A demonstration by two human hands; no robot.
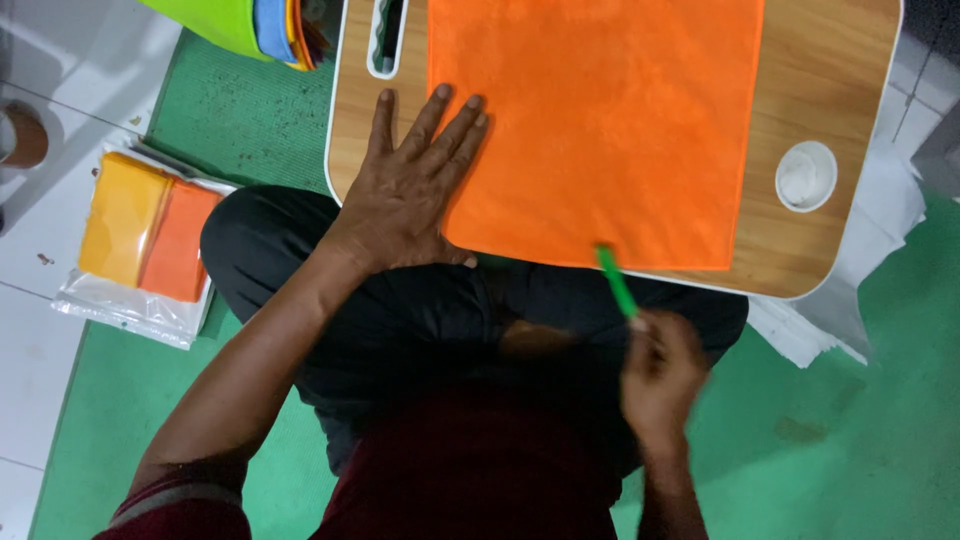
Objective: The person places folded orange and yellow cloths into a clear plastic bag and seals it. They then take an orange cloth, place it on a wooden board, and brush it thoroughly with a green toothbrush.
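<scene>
An orange cloth [600,120] lies spread flat on a small wooden lap table [830,80] in front of me. My left hand [410,190] presses flat, fingers spread, on the cloth's left edge and the bare wood beside it. My right hand [660,375] is closed around a thin green stick-like tool [615,280], whose far tip touches the cloth's near edge. My crossed legs in dark trousers sit under the table.
A round white cup recess [806,176] sits in the table's right side, a slot [386,40] at its top left. A clear bag of yellow and orange cloths [145,235] lies on the floor at left. Stacked coloured cloths [255,25] are at top. White sheets [860,290] lie at right on green matting.
</scene>
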